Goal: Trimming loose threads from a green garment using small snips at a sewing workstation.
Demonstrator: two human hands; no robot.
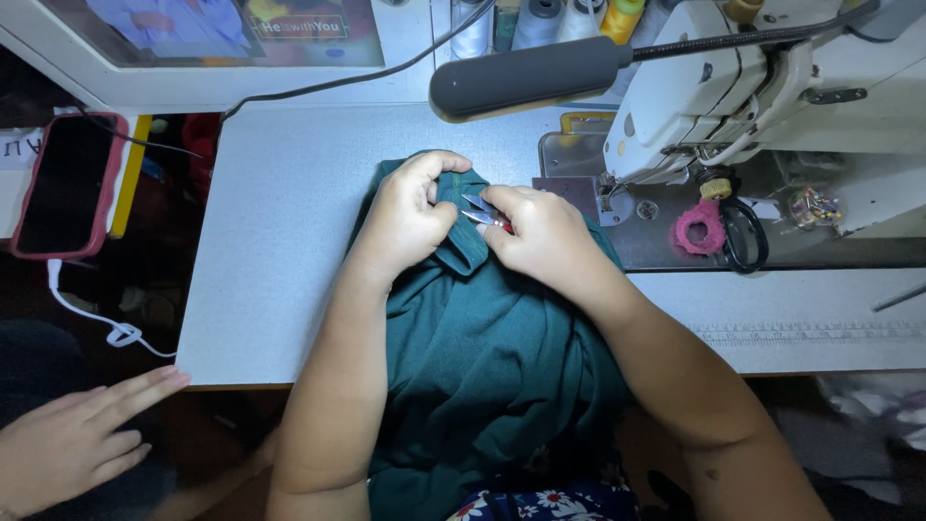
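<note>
Currently, head view: my left hand [410, 217] is closed on a fold of the dark green garment [482, 367], thumb and fingers pinching the cloth near its upper edge. My right hand [540, 232] is clamped on a small pair of thread snips [482, 210], whose metal blades point toward 9 o'clock and sit just beside my left thumb, over the pinched fold. The garment lies at the centre of the white table [280, 251] and hangs off the near edge toward 6 o'clock, between my forearms. At 2 o'clock from my hands stands the white sewing machine [723, 87], with black-handled scissors [743, 236] and a pink ring at its base. A grey lamp head [526, 77] hangs at 12 o'clock. At 9 o'clock a phone in a red case [63, 183] lies off the table. Another person's hand [77, 439] rests at 8 o'clock, well apart from mine.
</note>
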